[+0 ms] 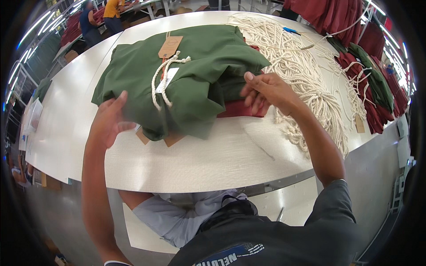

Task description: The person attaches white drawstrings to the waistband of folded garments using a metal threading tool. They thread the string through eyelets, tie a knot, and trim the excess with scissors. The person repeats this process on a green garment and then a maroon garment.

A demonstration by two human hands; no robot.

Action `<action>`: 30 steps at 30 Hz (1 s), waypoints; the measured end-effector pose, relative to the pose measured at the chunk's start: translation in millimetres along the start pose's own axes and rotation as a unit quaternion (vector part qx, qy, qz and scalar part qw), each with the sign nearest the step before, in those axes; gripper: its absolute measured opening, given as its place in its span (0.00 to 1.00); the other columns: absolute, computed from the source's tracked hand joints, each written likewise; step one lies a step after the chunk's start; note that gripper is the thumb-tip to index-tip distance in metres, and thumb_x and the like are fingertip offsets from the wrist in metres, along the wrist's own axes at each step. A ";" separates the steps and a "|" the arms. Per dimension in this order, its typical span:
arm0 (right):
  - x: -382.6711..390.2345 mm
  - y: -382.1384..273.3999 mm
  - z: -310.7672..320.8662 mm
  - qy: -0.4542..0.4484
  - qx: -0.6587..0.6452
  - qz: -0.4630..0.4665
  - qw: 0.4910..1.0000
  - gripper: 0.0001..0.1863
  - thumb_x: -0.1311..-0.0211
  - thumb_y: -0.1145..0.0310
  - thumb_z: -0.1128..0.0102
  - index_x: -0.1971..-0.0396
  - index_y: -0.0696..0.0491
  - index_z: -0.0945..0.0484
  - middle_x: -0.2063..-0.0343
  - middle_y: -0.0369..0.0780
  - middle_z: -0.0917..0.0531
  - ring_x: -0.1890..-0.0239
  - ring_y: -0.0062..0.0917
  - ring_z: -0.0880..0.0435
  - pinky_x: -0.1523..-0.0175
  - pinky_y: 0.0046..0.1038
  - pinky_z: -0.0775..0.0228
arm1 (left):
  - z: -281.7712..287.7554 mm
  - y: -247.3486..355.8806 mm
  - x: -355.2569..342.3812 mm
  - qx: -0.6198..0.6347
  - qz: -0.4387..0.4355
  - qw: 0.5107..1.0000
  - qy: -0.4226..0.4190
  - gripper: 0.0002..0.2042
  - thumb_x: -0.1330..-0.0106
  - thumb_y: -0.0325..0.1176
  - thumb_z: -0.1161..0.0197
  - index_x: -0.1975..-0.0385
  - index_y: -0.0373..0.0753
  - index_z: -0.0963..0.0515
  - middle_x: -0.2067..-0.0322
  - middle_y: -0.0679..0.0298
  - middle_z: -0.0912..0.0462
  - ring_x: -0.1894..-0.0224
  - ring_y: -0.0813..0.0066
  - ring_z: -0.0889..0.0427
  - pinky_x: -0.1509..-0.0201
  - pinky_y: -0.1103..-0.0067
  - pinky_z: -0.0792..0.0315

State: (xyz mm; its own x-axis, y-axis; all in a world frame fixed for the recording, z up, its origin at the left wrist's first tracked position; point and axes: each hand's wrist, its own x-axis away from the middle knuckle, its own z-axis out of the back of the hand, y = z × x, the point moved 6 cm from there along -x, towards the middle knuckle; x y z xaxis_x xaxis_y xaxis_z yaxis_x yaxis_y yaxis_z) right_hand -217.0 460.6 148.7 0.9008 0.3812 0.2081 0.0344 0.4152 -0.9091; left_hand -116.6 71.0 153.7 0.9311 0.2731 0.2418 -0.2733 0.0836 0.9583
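Observation:
A loosely heaped pile of dark green cloth (pixel 133 53) lies on the white table in front of me, its front folds slightly blurred. A brown card tag (pixel 171 46), a looped cream cord (pixel 155 82) and a white label (pixel 167 80) rest on top. Dark red cloth (pixel 242 109) shows under the pile's right side. My left hand (pixel 108 122) is open at the pile's left front edge, thumb and fingers apart. At the right side, my right hand (pixel 268 91) hovers by the green folds with fingers loosely bent and apart, holding nothing that I can see.
A big heap of cream cords (pixel 306 84) spreads to the right, with a small blue tool (pixel 290 30) on its far part. Red and green corded cloths (pixel 370 88) hang over the table's right edge. Two people (pixel 113 15) stand at the far left. The white table (pixel 177 166) curves before me.

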 end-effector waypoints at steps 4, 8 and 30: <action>-17.2 -18.7 -48.5 -0.114 -0.162 -0.027 0.980 0.33 0.26 0.39 0.49 0.53 0.60 0.24 0.73 0.42 0.16 0.82 0.25 0.16 0.81 0.24 0.26 | -4.2 27.0 -24.8 0.026 0.023 0.999 -0.039 0.19 0.25 0.45 0.40 0.43 0.40 0.27 0.56 0.65 0.16 0.58 0.76 0.15 0.65 0.79 0.16; -60.3 -93.1 -35.9 -0.110 -0.240 0.065 0.963 0.20 0.21 0.51 0.53 0.60 0.56 0.25 0.73 0.40 0.17 0.81 0.26 0.18 0.79 0.29 0.27 | 13.9 105.9 -43.4 0.013 0.016 0.995 -0.094 0.13 0.25 0.42 0.39 0.49 0.42 0.22 0.58 0.68 0.14 0.62 0.80 0.15 0.72 0.85 0.17; -48.5 -55.3 22.8 -0.158 -0.040 0.088 0.983 0.26 0.26 0.51 0.42 0.52 0.64 0.20 0.64 0.47 0.12 0.68 0.33 0.10 0.63 0.33 0.13 | 41.1 46.3 -64.7 0.200 -0.090 0.974 -0.055 0.10 0.25 0.29 0.47 0.51 0.32 0.28 0.49 0.56 0.22 0.43 0.61 0.21 0.32 0.58 0.24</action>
State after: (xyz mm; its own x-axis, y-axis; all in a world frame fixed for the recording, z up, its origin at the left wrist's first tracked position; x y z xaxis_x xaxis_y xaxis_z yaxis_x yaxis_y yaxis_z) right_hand -272.4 438.0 197.1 0.7176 0.6832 0.1353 -0.0638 0.2580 -0.9640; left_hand -179.5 17.7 188.7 0.9815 0.1820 0.0588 -0.0084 -0.2663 0.9639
